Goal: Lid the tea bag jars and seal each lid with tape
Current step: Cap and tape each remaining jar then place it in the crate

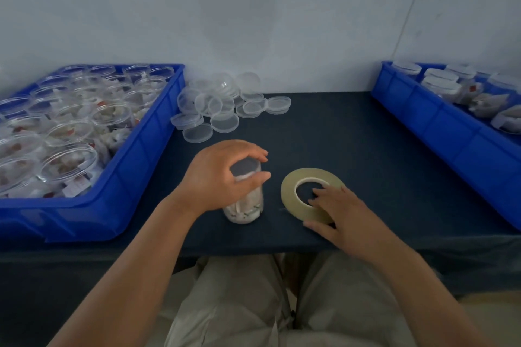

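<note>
Two hands: both over the dark blue table, close together.
Left hand: fingers and thumb curled round the top of the tea bag jar, gripping it from above.
Tea bag jar: upright at the table's middle, just left of the tape roll; a clear lid appears to sit on it.
Right hand: fingertips hooked into the roll's core, thumb at its outer edge, holding it.
Tape roll: lies flat on the table.
Loose lids: heaped by the wall, beside the left bin.
Left bin: blue, packed with open jars.
Right bin: blue, holds lidded jars.
</note>
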`<state>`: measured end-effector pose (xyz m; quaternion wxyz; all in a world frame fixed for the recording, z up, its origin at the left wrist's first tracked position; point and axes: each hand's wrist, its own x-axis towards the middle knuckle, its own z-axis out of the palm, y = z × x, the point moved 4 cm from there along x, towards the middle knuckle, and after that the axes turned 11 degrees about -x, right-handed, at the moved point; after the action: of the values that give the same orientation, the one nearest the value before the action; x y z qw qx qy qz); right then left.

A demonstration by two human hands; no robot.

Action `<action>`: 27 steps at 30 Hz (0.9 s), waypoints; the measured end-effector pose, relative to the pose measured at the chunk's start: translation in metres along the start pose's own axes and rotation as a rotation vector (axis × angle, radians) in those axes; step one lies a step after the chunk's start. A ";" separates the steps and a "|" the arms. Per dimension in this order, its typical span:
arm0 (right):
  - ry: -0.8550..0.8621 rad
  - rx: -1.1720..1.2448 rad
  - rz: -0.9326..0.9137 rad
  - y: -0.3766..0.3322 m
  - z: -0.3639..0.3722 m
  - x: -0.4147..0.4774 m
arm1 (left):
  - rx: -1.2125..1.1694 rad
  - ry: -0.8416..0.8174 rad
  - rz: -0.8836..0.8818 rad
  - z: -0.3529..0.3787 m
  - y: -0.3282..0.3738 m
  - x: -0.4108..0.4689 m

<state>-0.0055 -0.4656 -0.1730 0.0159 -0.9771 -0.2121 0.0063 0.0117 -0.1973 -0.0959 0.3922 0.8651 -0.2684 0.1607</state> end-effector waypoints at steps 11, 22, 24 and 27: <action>0.306 0.542 0.124 -0.013 -0.039 -0.032 | 0.373 0.068 0.329 0.007 0.013 0.014; 0.429 0.691 0.055 -0.039 -0.064 -0.047 | -0.252 0.314 -0.005 0.019 0.084 -0.029; 0.436 0.700 0.051 -0.042 -0.065 -0.048 | -0.270 0.330 -0.019 0.019 0.086 -0.030; 0.436 0.724 0.055 -0.045 -0.065 -0.050 | -0.289 0.322 -0.014 0.021 0.087 -0.030</action>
<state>-0.0679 -0.4476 -0.1060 0.4022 -0.8922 -0.1619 -0.1262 -0.0624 -0.2508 -0.0725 0.5512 0.7647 -0.2166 0.2541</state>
